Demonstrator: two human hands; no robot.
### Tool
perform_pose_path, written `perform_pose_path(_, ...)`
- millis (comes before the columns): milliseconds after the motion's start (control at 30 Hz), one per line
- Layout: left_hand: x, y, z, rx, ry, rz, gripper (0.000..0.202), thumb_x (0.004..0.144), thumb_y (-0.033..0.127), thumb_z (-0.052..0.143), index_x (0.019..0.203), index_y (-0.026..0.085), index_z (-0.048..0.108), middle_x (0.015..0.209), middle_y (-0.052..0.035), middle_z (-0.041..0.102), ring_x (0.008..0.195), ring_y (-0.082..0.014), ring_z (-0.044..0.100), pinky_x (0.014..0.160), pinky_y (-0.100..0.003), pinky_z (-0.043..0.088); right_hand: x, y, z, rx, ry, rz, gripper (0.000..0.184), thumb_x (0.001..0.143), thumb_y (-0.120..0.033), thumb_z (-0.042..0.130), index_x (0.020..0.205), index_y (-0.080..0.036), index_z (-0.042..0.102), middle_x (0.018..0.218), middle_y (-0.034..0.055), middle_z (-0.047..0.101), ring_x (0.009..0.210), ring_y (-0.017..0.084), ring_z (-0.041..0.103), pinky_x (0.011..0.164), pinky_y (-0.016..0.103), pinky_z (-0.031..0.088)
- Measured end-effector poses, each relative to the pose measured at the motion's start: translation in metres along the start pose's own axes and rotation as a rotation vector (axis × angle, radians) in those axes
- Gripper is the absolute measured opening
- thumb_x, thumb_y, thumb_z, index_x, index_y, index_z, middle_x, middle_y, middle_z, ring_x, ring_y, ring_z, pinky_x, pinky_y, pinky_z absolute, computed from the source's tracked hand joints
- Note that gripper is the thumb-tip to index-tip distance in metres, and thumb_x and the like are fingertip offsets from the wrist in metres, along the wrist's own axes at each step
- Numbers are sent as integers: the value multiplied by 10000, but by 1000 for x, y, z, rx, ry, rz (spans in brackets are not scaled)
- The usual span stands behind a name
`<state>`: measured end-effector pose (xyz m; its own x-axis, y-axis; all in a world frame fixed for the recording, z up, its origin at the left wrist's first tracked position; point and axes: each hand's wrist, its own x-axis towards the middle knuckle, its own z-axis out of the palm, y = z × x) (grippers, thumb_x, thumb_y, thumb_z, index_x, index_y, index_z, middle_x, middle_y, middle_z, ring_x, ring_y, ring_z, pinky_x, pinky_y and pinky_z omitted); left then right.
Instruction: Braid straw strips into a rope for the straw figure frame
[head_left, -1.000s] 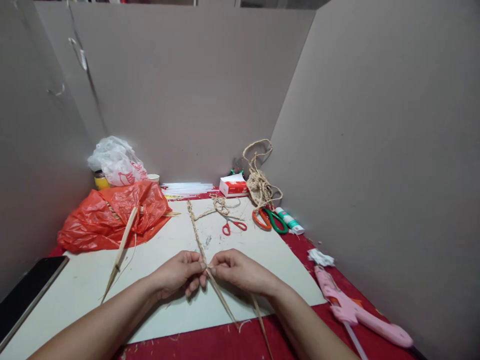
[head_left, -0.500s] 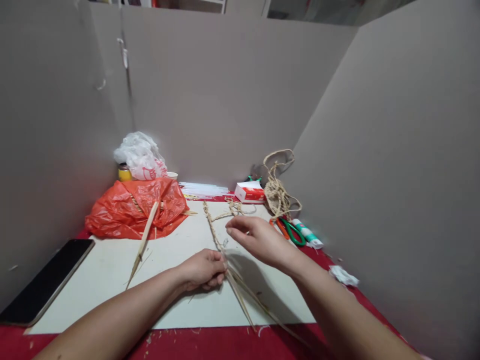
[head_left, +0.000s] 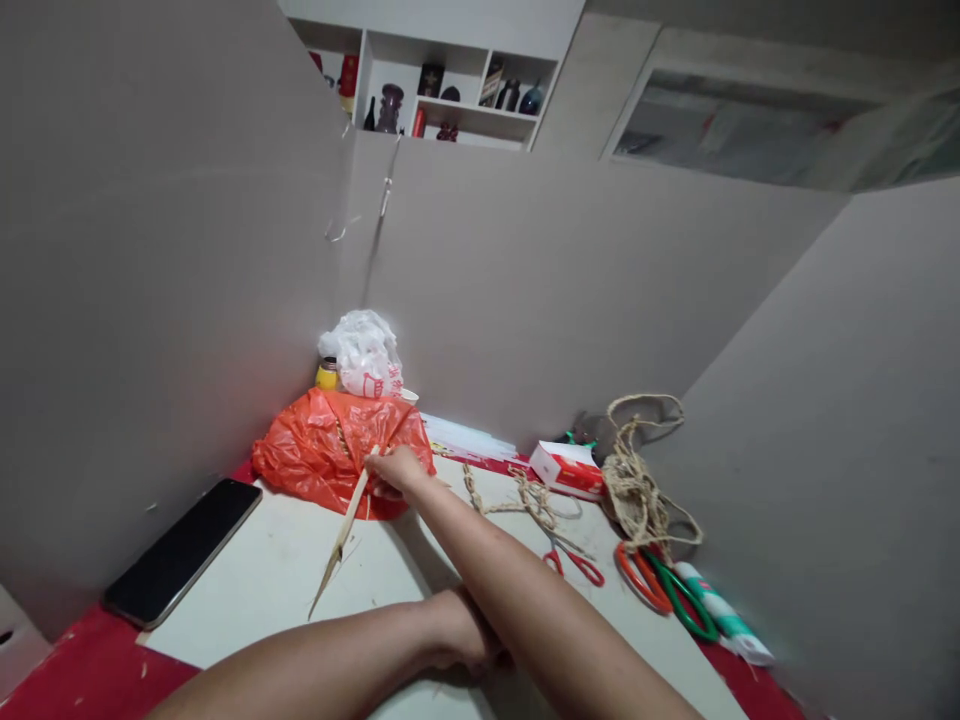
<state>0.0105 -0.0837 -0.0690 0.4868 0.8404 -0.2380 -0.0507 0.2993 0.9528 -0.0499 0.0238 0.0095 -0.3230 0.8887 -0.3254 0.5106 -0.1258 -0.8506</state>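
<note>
My right hand [head_left: 397, 472] reaches across to the left, over my left forearm, and pinches the upper end of a dry, pale straw strip [head_left: 346, 533]. The strip slants down over the white board, its thin tip toward me. Behind that hand lies a crumpled red plastic bag [head_left: 300, 455]. My left hand [head_left: 461, 628] stays low on the board, curled closed at the braided straw cord; my right forearm hides most of its fingers and the part it grips. The far end of the braided straw cord [head_left: 472, 488] shows beyond my forearm.
Red-handled scissors [head_left: 574, 565] lie right of my forearm. A coil of straw rope [head_left: 634, 490], a red-and-white box [head_left: 566, 468], orange and green handles [head_left: 679, 595] and a green-and-white roll [head_left: 724, 615] line the right. A phone [head_left: 184, 550] lies left. Grey partitions [head_left: 525, 270] enclose the table.
My right hand has moved left from above the braid to the straw strip and taken hold of its end. The view has tilted up and turned; the red-handled scissors now show.
</note>
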Motion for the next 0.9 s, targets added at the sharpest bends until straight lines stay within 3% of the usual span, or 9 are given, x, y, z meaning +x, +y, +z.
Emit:
perform_pose_path(133,0,9,6,145,57,-143,107,557,38,579,578,138,547,460,15,466,373,-87,382,371,-227,287,1,-3,1,99,-33,-11,205,695,-189,626,593,-190,448,478,-6,511,408,97,465,369,205,348)
perform_pose_path(233,-3,23,12,157,25,-178,108,652,81,491,581,160,509,418,23,456,298,-82,349,331,-217,268,-15,-8,-19,186,-27,-62,184,711,-237,619,653,-185,452,545,-21,531,435,75,476,356,166,302)
perform_pose_path(333,-7,31,12,122,-31,-213,121,678,105,467,575,170,470,414,25,478,264,-70,326,305,-195,237,-46,-9,-58,379,-22,-157,252,691,-291,657,685,-186,429,566,-35,521,473,67,502,370,144,308)
perform_pose_path(467,-10,32,8,70,-60,-158,149,700,234,523,581,156,479,441,24,508,271,-47,340,293,-161,242,-103,3,-128,629,-102,-207,366,603,-319,755,649,-177,421,473,-84,395,403,27,386,354,124,262)
perform_pose_path(600,-8,29,6,6,-73,-133,183,686,325,549,659,154,491,475,-3,559,295,-65,418,283,-143,275,-160,36,-176,526,-97,-162,361,603,-372,753,632,-168,457,413,-104,361,317,-1,245,313,139,169)
perform_pose_path(667,-8,29,7,-39,-45,-125,196,686,339,551,695,157,478,502,-17,581,326,-83,467,288,-142,298,-181,59,-177,349,-143,-66,321,623,-372,738,641,-152,504,417,-72,456,298,10,305,306,147,210)
perform_pose_path(767,-11,30,12,-75,24,-94,242,695,377,559,708,148,480,515,-22,581,366,-98,508,319,-159,358,-196,91,-154,175,-299,72,273,677,-374,684,682,-128,565,519,-15,583,333,35,430,332,152,312)
perform_pose_path(833,-13,31,15,-85,93,-51,258,707,394,554,704,147,478,502,-8,563,370,-94,500,340,-175,387,-198,108,-133,157,-326,86,248,705,-362,642,681,-124,576,511,-29,561,345,31,434,339,143,321)
perform_pose_path(900,-15,29,18,-92,156,-6,262,716,401,550,698,153,466,493,11,541,375,-88,485,359,-187,402,-196,121,-115,179,-245,64,224,704,-337,621,646,-130,557,442,-58,491,337,29,405,332,133,300)
